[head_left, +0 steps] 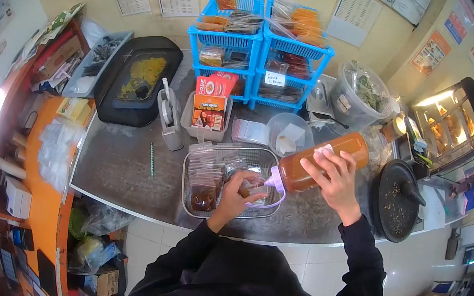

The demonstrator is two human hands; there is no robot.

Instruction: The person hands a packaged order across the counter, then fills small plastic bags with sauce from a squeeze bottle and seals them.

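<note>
My right hand (pixel 334 182) grips a large squeeze bottle (pixel 295 175) of orange-brown sauce, tilted so that its lilac nozzle points down to the left. My left hand (pixel 233 199) pinches a small clear plastic bag (pixel 254 182) right at the nozzle tip. Whether the tip is inside the bag's mouth I cannot tell. Both hands are over a metal wire basket (pixel 184 192). Inside it, a row of clear sachets (pixel 203 196) leans at the left, the front one holding brown sauce. A lilac strap hangs in a loop from the bottle's cap.
Stacked blue crates (pixel 255 78) with packed sachets stand behind. A tape dispenser (pixel 172 122), a green pen (pixel 151 159) and a black tray (pixel 106 81) lie leftward. A stone mortar (pixel 382 216) with pestle sits right. Behind the basket is a clear round tub (pixel 304 129).
</note>
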